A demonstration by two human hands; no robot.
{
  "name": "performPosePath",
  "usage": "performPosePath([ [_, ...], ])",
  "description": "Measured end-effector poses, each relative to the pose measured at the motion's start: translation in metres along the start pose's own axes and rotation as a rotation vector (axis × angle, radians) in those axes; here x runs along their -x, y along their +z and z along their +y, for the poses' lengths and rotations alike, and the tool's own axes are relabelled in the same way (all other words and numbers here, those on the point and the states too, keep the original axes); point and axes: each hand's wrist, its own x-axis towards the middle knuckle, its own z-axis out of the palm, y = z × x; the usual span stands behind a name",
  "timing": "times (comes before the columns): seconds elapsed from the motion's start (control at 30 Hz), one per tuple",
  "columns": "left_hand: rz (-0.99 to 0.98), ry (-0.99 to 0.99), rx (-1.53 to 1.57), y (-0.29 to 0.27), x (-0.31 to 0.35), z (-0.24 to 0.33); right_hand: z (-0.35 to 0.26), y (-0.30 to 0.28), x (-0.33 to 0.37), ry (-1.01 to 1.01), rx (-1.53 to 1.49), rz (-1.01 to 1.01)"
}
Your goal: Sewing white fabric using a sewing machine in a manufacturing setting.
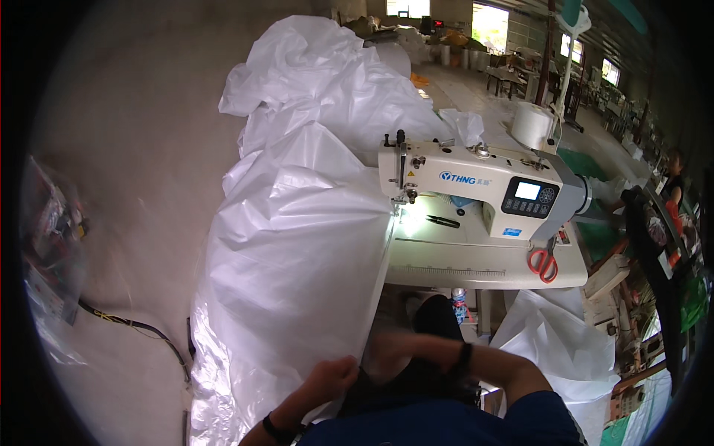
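A large white plastic sheet (297, 245) lies heaped and creased over the left side of the sewing machine table (476, 262), its right edge running under the head of the sewing machine (454, 175). My left hand (332, 377) is closed at the near right edge of the sheet and seems to pinch it. Close beside it, my right hand (390, 353) is smeared by motion, so its fingers and anything in them cannot be made out. The lit needle area stands well beyond both hands.
Red-handled scissors (544, 264) and small black thread snips (443, 221) lie on the table. A white thread cone (531, 125) stands behind the machine. More white sheeting (554, 338) hangs at the lower right. On the floor at left are a black cable (141, 325) and a clear bag (56, 245).
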Motion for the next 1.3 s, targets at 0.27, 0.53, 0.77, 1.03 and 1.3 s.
performPosePath([
  [0.27,0.014,0.131,-0.022,0.016,-0.006,0.02,0.069,-0.142,0.022,0.938,0.077,1.02],
  [0.53,0.04,0.138,-0.004,0.015,-0.009,0.018,0.048,-0.109,0.0,0.982,0.391,0.995],
  [0.77,0.11,0.169,-0.078,0.007,-0.048,0.011,0.025,-0.091,0.002,0.973,0.235,1.091],
  [1.03,0.167,0.14,-0.111,0.016,-0.093,0.007,0.027,-0.084,0.01,0.83,-0.027,1.159],
  [1.3,0.22,0.011,-0.028,0.016,-0.126,0.005,0.029,-0.089,0.012,0.828,-0.036,1.139],
])
